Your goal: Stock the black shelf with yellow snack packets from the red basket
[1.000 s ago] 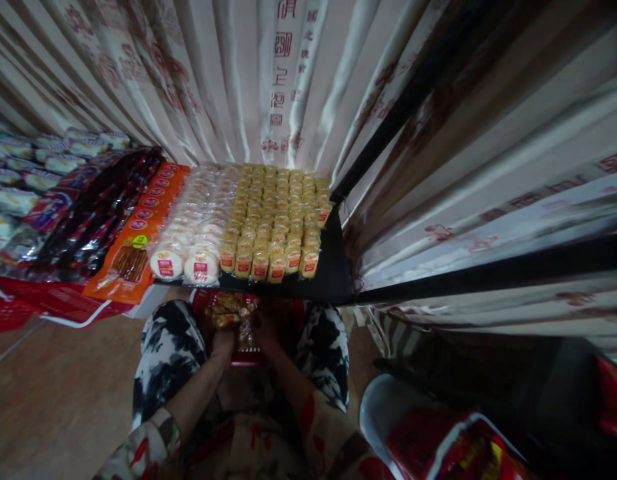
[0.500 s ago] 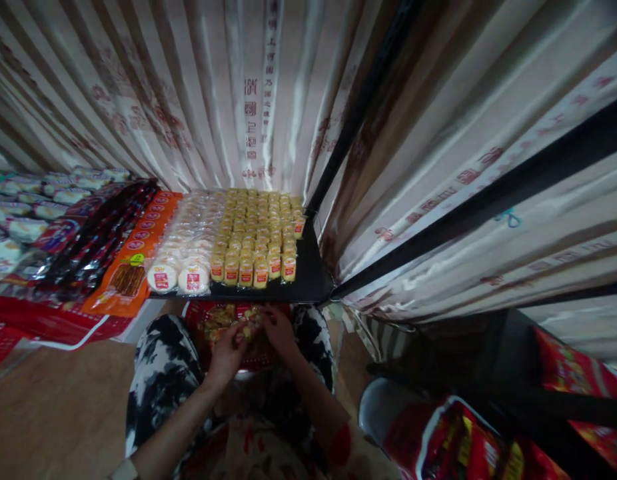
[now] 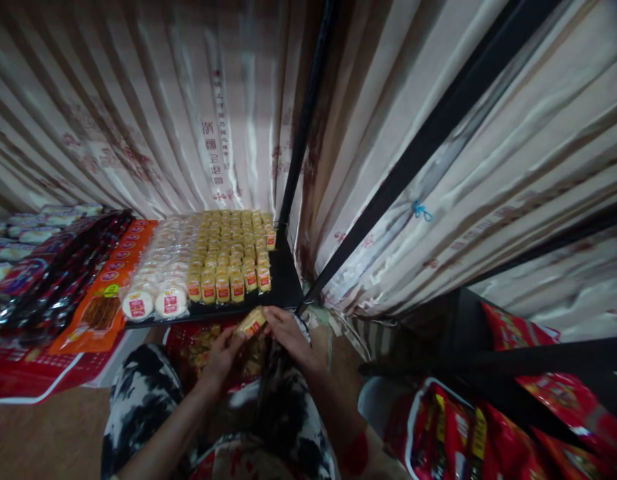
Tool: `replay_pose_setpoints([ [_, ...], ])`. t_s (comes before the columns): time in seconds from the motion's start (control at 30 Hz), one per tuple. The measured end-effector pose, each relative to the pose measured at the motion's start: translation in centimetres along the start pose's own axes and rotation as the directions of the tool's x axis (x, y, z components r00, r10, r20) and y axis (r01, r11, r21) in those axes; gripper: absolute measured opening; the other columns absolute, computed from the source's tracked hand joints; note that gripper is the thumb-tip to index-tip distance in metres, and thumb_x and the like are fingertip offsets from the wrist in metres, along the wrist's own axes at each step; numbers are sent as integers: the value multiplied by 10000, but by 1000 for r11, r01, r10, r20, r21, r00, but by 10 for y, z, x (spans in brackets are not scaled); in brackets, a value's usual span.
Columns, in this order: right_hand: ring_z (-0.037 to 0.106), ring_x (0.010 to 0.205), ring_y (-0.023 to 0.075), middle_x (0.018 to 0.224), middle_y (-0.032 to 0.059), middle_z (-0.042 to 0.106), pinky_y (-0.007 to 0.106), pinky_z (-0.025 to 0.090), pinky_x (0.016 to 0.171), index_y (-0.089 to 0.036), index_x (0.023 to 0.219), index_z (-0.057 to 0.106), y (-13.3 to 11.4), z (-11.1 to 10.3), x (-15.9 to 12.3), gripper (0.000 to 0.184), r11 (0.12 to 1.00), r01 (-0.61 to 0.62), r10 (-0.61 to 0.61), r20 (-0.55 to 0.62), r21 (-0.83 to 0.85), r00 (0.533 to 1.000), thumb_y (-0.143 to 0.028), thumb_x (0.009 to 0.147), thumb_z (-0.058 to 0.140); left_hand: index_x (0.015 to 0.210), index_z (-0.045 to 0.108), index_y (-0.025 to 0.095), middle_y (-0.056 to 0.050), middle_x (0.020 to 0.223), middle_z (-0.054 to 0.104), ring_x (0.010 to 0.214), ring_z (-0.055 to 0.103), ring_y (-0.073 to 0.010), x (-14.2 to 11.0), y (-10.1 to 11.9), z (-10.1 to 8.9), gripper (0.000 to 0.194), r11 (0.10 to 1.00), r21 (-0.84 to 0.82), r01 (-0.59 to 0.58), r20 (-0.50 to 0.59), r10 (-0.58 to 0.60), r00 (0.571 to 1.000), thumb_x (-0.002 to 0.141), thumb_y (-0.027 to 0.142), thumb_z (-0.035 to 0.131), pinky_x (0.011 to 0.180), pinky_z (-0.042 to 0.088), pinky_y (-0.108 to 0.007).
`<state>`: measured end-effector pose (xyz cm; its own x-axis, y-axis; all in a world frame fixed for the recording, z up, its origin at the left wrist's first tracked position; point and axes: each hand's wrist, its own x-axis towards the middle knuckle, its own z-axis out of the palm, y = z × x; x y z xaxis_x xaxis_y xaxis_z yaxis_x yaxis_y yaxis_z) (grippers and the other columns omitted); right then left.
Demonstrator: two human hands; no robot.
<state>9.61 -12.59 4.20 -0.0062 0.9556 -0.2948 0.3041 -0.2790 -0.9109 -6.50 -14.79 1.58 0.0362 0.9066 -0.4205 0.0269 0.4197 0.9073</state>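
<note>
Both hands hold a small yellow wrapped snack cake [image 3: 250,324] with a red label, just in front of the shelf edge. My left hand [image 3: 222,355] pinches its near left end. On its right end are the closed fingers of my right hand [image 3: 288,335]. Beneath them, between the knees, is a red basket [image 3: 174,333] with loose yellow-gold packets in it. On the black shelf [image 3: 284,270], yellow packs [image 3: 228,257] like the held one stand in close rows.
Left of the yellow packs lie round white packs [image 3: 171,302], an orange bag [image 3: 96,313] and dark glossy packs [image 3: 73,267]. Red bags fill a white-rimmed basket [image 3: 412,427] at lower right. Black poles [image 3: 383,217] cross before a pleated curtain [image 3: 178,133].
My hands have risen from the basket's contents to near the shelf edge, with the snack cake now plainly visible between them. The camera view has turned right.
</note>
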Motion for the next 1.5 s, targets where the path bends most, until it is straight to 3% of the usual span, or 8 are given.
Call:
replay_pose_setpoints([
  [0.17, 521, 540, 103, 619, -15, 579, 203, 397, 515, -143, 891, 630, 7, -5, 3, 302, 998, 33, -31, -29, 63, 999, -361, 841, 427, 880, 603, 145, 16, 686, 607, 572, 530, -104, -1, 31, 2, 448, 998, -37, 41, 128, -36, 991, 616, 506, 640, 536, 405, -215],
  [0.33, 600, 688, 149, 777, 31, 665, 259, 473, 655, -162, 890, 655, 12, -8, 7, 282, 984, 128, -146, -140, -126, 979, -312, 841, 421, 716, 571, 148, 11, 573, 571, 509, 507, -114, 19, 64, -2, 399, 945, 308, -108, 252, 29, 967, 698, 545, 541, 501, 379, -227],
  [0.6, 423, 1168, 248, 1276, 107, 521, 424, 389, 990, -166, 1315, 440, -11, -18, 8, 508, 694, 388, -654, -306, -606, 692, -273, 826, 526, 1072, 585, 124, -14, 660, 623, 593, 567, -146, 56, 138, 19, 408, 632, 658, -410, 356, 218, 909, 780, 382, 462, 561, 395, -234],
  [0.8, 423, 1153, 255, 1271, 113, 518, 436, 392, 974, -159, 1271, 483, -22, -27, 32, 445, 679, 306, -672, -397, -667, 625, -282, 844, 508, 1070, 627, 184, -32, 762, 663, 698, 602, -154, 74, 175, 50, 355, 345, 771, -535, 455, 289, 842, 778, 306, 466, 633, 411, -229],
  [1.07, 535, 1002, 237, 1060, 116, 636, 395, 432, 877, -148, 1228, 520, -13, -40, 98, 398, 739, 235, -634, -533, -632, 560, -291, 865, 441, 1060, 613, 158, -74, 966, 685, 868, 621, -175, 136, 193, 90, 325, 248, 760, -601, 531, 296, 794, 812, 302, 461, 751, 451, -236],
  [1.2, 560, 976, 236, 1012, 125, 654, 381, 428, 868, -136, 1203, 542, -6, -40, 132, 388, 810, 163, -538, -604, -563, 588, -284, 862, 429, 1150, 553, 120, -123, 1084, 638, 976, 596, -199, 160, 185, 98, 357, 215, 778, -591, 493, 375, 785, 831, 211, 421, 858, 440, -279],
  [1.4, 594, 896, 236, 989, 134, 658, 355, 454, 792, -134, 1248, 508, -2, -41, 168, 446, 910, 53, -319, -614, -411, 722, -302, 842, 429, 987, 615, 124, -142, 1156, 585, 1197, 438, -239, 161, 166, 92, 262, -62, 713, -699, 641, 462, 613, 808, 132, 424, 1037, 319, -356],
  [1.5, 591, 890, 222, 980, 113, 655, 338, 457, 777, -154, 1262, 491, 2, -41, 182, 461, 921, 65, -304, -603, -385, 738, -270, 821, 421, 928, 631, 133, -136, 1126, 602, 1218, 411, -243, 161, 160, 90, 235, -109, 687, -718, 688, 415, 595, 818, 148, 425, 1072, 266, -384],
])
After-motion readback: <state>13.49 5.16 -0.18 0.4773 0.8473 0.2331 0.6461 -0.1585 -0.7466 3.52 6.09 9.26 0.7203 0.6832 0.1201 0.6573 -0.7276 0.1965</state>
